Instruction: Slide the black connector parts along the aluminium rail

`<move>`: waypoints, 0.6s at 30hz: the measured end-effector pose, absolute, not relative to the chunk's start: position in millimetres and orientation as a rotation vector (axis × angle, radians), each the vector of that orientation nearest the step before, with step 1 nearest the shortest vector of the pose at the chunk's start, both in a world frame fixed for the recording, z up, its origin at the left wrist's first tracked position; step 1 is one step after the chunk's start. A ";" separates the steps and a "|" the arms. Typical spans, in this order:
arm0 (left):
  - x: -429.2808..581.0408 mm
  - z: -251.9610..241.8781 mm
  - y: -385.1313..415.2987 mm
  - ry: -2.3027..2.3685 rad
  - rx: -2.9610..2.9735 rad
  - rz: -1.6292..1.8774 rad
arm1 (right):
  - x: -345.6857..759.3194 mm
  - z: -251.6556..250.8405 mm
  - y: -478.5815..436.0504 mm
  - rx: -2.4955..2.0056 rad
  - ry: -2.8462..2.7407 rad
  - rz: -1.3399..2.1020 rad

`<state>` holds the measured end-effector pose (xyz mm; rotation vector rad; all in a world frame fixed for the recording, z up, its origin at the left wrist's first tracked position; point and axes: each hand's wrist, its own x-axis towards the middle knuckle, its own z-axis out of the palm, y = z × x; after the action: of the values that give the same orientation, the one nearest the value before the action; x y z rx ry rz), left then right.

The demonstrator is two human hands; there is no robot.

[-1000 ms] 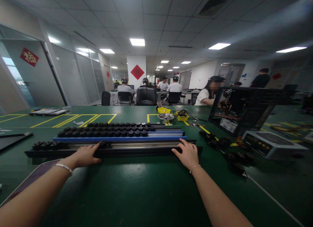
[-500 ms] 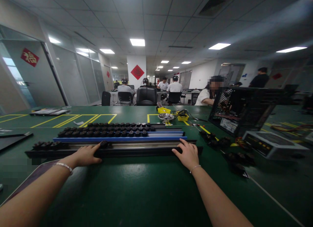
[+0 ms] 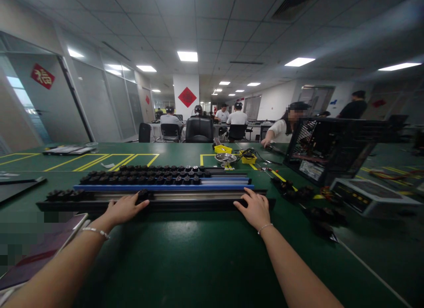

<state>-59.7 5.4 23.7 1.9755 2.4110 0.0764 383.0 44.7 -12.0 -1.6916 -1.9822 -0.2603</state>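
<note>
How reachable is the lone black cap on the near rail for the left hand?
Probably yes: the left hand lies on the near rail, right beside the lone black cap, with nothing between them. The right hand rests farther along the rail, well clear.

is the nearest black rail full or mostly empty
Mostly empty: the rail carries a few black pieces at its left end and one by the left hand.

Green table (image 3: pixel 198 259), marked with yellow lines.
- Landmark: long black rail (image 3: pixel 198 205), lying crosswise.
- Just behind the rail: blue rail (image 3: pixel 165 188), then more rails loaded with small black parts (image 3: pixel 142 180).
- Further behind: metal bowl (image 3: pixel 225 157), yellow bins (image 3: pixel 222 149).
- To its right: loose black parts (image 3: pixel 298 193), grey box (image 3: pixel 371 195), open computer case (image 3: pixel 331 149).
- To its left: flat dark panel (image 3: pixel 20 186).
</note>
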 end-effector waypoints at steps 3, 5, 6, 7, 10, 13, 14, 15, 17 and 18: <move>-49.4 20.2 5.7 2.497 1.824 0.152 | 383.3 -12.6 45.3 -1.688 -1.983 -0.260; -44.7 19.3 6.9 2.528 1.785 0.218 | 383.4 -12.5 45.3 -1.686 -1.979 -0.258; -42.7 19.0 7.5 2.538 1.776 0.246 | 383.5 -12.3 45.2 -1.686 -1.977 -0.255; -40.5 18.6 7.8 2.545 1.772 0.271 | 383.6 -12.0 44.9 -1.687 -1.975 -0.253; -32.4 16.1 6.5 2.604 1.734 0.349 | 383.8 -10.8 43.8 -1.692 -1.977 -0.243; -24.0 11.7 2.4 2.701 1.695 0.467 | 383.8 -10.3 42.8 -1.691 -1.979 -0.232; -22.0 10.3 0.9 2.718 1.696 0.510 | 383.8 -10.3 42.6 -1.688 -1.979 -0.229; -20.6 9.4 -0.3 2.716 1.702 0.542 | 383.8 -10.5 42.5 -1.685 -1.980 -0.227; -19.1 8.9 -2.0 2.714 1.685 0.585 | 383.9 -10.9 42.7 -1.684 -1.980 -0.229; -18.8 9.4 -2.6 2.711 1.679 0.592 | 384.0 -11.1 42.8 -1.686 -1.981 -0.229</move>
<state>-18.8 -2.6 9.4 1.6789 2.7105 0.5918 384.0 42.8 -11.1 -1.6857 -1.9808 -0.2293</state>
